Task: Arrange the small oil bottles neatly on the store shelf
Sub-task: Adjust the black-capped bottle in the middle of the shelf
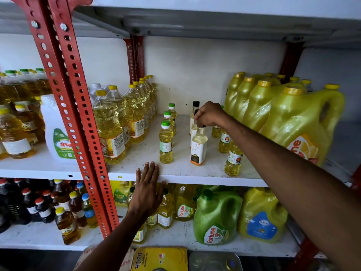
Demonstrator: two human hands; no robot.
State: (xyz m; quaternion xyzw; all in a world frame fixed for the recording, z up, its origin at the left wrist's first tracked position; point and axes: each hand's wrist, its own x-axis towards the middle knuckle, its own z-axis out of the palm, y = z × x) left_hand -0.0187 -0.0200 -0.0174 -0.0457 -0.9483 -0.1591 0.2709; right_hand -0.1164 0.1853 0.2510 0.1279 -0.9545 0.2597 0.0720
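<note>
On the white middle shelf [183, 173] stand three small green-capped oil bottles [166, 142] in a row running front to back. Right of them is a row of small black-capped bottles; my right hand [210, 114] grips the cap of the front one, the white-labelled bottle [198, 148], which stands upright on the shelf. Further right, small yellow bottles with red-marked labels [233, 160] stand in a row, partly hidden by my forearm. My left hand [147, 189] rests flat on the shelf's front edge, fingers spread, holding nothing.
Large yellow oil jugs [297, 122] crowd the shelf's right side, and tall yellow-capped bottles [112, 130] fill its left. A red perforated upright [78, 118] crosses the front left. The shelf below holds a green jug [216, 218], yellow jugs and dark bottles.
</note>
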